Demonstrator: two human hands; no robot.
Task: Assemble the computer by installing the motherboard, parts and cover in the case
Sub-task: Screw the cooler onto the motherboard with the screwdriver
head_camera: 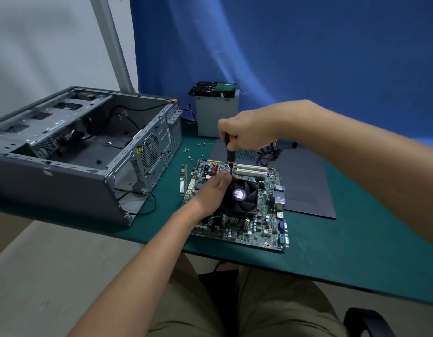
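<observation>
The motherboard (264, 215) lies flat near the front edge of the green surface (356, 251), outside the open case (65, 171) on its left. It looks light, stiff and fragile, best taken by its bare edges rather than by the cooler fan (242, 198). The right hand (247, 132) grips a screwdriver (229, 152), upright at the fan's far corner. The left hand (210, 193) rests on the fan, its fingers (224, 178) at the tip; whether they pinch anything cannot be told. Loose screws (186, 150) and a grey cover panel (305, 186) lie nearby, and a blue backdrop (307, 45) hangs behind.
</observation>
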